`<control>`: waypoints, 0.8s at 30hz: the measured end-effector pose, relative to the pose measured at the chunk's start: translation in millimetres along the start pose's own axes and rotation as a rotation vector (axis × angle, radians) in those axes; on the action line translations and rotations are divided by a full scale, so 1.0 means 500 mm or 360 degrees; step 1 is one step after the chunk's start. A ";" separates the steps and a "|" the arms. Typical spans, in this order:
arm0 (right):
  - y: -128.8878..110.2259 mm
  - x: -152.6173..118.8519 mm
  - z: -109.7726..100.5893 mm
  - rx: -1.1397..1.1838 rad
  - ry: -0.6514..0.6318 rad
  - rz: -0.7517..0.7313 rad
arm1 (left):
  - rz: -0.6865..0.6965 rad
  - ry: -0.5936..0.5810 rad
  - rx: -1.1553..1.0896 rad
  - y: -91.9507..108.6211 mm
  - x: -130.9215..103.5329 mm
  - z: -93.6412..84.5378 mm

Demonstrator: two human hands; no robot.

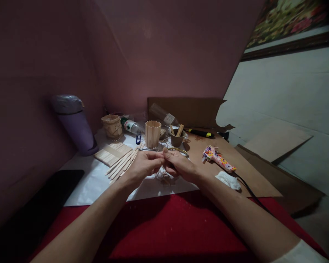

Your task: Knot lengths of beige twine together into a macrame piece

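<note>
My left hand (148, 163) and my right hand (178, 164) meet over the white paper, fingertips pinched together. Thin twine (164, 179) shows in loose loops just below the fingers; the bit between the fingertips is too small to see clearly. Scissors show behind the hands, with a blade (146, 149) to the left and a ring handle (183, 151) to the right; whether a hand touches them I cannot tell. A cup of wooden craft sticks (152, 134) stands upright beyond. Loose craft sticks (122, 164) fan out beside my left hand.
A bundle of craft sticks (113, 153), a twine-wrapped stick cup (112, 127) and a purple tumbler (76, 126) stand left. Plastic bottles (131, 126) lie behind. Right are a small pot (177, 139), a utility knife (200, 133), a flowered glue gun (218, 159) with cord and a crumpled white wad (228, 180).
</note>
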State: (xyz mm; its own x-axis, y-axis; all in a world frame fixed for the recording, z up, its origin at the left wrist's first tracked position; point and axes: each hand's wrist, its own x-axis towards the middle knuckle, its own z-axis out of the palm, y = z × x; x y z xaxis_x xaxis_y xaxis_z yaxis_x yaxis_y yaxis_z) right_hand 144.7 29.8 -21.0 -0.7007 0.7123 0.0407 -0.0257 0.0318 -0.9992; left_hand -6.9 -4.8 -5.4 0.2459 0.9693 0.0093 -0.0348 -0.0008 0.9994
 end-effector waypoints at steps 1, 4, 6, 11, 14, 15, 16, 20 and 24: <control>-0.003 -0.002 0.001 0.0053 -0.0001 0.0021 | -0.0006 0.0002 -0.0028 -0.002 0.001 -0.002; -0.012 -0.003 0.004 0.0203 0.0059 0.0065 | -0.0051 0.0059 -0.0166 -0.007 0.003 -0.008; -0.015 -0.001 0.004 0.0278 0.0166 0.0063 | -0.0069 0.0109 -0.0266 -0.009 0.006 -0.012; -0.010 0.013 0.005 0.0400 0.0439 -0.0074 | -0.0075 0.0182 -0.0380 -0.011 0.011 -0.020; -0.005 0.017 0.006 0.0349 0.0557 -0.0158 | -0.0074 0.0219 -0.0284 -0.013 0.012 -0.019; -0.004 0.018 0.006 0.0324 0.0576 -0.0170 | -0.0071 0.0223 -0.0239 -0.014 0.012 -0.017; -0.002 0.018 0.005 0.0297 0.0584 -0.0176 | -0.0070 0.0225 -0.0193 -0.013 0.011 -0.014; 0.004 0.018 0.005 0.0202 0.0578 -0.0157 | -0.0066 0.0211 -0.0120 -0.008 0.007 -0.004; 0.007 0.017 0.007 0.0245 0.0616 -0.0110 | -0.0058 0.0243 -0.0074 -0.006 0.006 0.000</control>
State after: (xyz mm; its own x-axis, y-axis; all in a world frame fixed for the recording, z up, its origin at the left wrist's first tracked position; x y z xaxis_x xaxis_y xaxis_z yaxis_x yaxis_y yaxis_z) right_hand 136.0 33.5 -24.1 -0.3746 0.9240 0.0770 -0.1900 0.0047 -0.9818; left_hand -6.2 -2.0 -8.4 0.0979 0.9946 -0.0357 -0.0742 0.0431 0.9963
